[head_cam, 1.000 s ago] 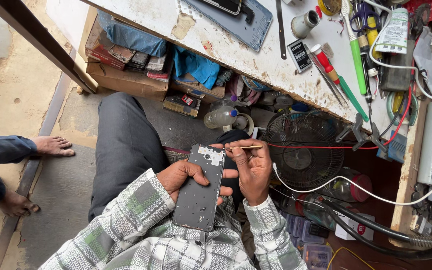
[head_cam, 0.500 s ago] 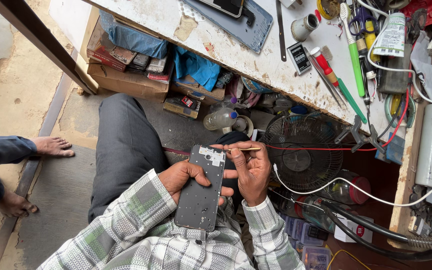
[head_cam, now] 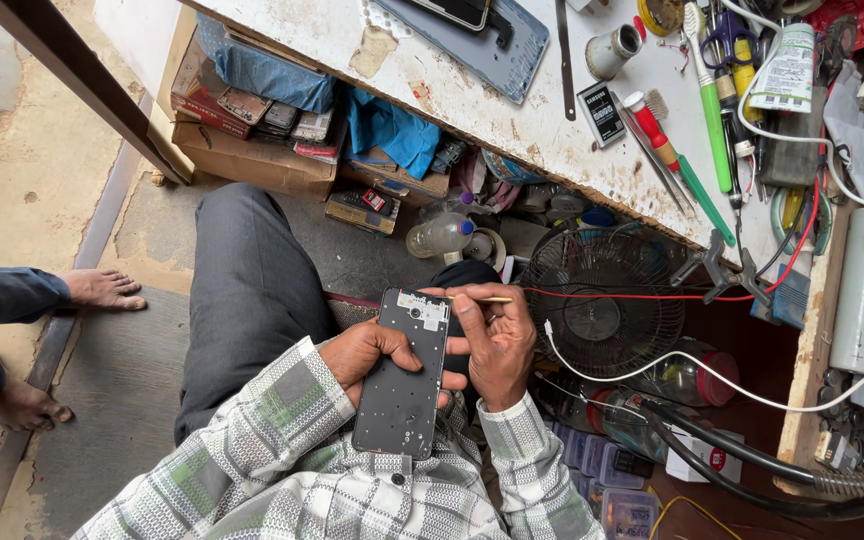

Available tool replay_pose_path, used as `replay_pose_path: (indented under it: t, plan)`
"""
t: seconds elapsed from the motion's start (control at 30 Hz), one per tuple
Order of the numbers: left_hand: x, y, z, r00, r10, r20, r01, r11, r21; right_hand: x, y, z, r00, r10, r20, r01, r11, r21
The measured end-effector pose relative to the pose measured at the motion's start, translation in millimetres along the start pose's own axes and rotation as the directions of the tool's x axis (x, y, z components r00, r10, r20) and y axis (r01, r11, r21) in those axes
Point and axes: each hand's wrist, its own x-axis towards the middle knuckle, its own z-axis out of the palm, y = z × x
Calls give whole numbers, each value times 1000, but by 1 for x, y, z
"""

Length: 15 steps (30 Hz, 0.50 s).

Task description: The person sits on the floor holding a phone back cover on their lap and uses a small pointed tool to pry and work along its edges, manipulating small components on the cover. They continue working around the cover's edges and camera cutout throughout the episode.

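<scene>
Two bare hands work over the lap, below the front edge of the cluttered tabletop. The left hand has its grip closed around the left edge of a dark phone chassis, thumb lying across its face, while the right hand pinches a thin pointed tool between thumb and fingers, its grip closed on the shaft and the forefinger resting at the chassis's upper right corner. The chassis sits in the air over the knees, between both hands and just in front of the checked shirt sleeves. Its long axis runs nearly straight away from the body, tilted slightly; the end with the pale camera module points toward the tabletop and the plain end points back at the chest. Judging by the bare inner plate with its small holes showing, the back cover looks already off and the inside exposed; the tool lies sideways along that upper edge, so the work seems to be at the camera end, with the rest of the plate untouched as far as can be seen. A small black fan with a red wire stands just right of the hands, and another person's bare feet rest on the floor, well apart at left.
</scene>
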Motion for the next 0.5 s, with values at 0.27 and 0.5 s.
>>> replay_pose_path:
  t: [0.27,0.5]
  plan:
    - [2,0,3,997,48,-53,-45,997,67,-1,-4,4,998,65,27,-65,998,1]
    - [2,-2,-1,999,49,-3,-49,995,88,0,-13,9,1000,11,-26,-15,990,-141]
